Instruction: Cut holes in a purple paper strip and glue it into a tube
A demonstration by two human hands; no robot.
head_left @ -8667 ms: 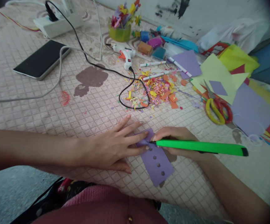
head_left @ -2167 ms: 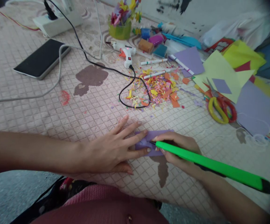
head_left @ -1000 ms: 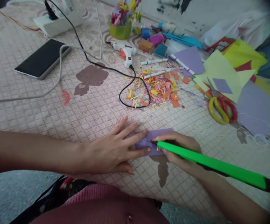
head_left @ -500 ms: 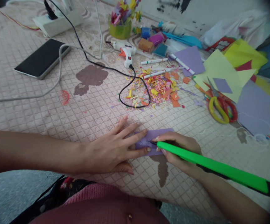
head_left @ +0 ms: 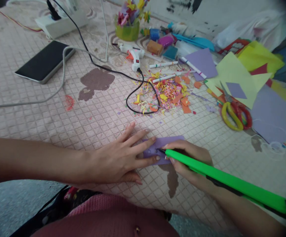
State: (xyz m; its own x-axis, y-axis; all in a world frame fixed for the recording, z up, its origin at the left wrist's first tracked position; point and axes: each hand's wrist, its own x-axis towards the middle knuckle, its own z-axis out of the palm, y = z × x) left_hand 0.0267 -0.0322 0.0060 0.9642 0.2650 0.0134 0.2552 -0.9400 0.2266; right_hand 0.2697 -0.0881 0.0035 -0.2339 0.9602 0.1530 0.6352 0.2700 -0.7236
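My left hand (head_left: 118, 157) lies flat with fingers spread, pressing down the left end of a small purple paper strip (head_left: 166, 142) on the pink quilted cover. My right hand (head_left: 188, 158) is closed round a long bright green cutter (head_left: 221, 179), whose dark tip touches the strip right beside my left fingertips. Small round marks show on the strip near the tip. Most of the strip is hidden under both hands.
A heap of coloured paper scraps (head_left: 167, 93) and a black cable loop (head_left: 133, 98) lie just beyond. Yellow and red scissors (head_left: 234, 113) and coloured paper sheets (head_left: 234, 75) are at the right. A glue gun (head_left: 135, 57), markers, a phone (head_left: 45, 61) and a power strip (head_left: 61, 23) lie farther back.
The purple strip, angled toward me 8.7 s ago, now lies crosswise under both hands. Over the last second only the cutter's rear end has swung slightly lower and right.
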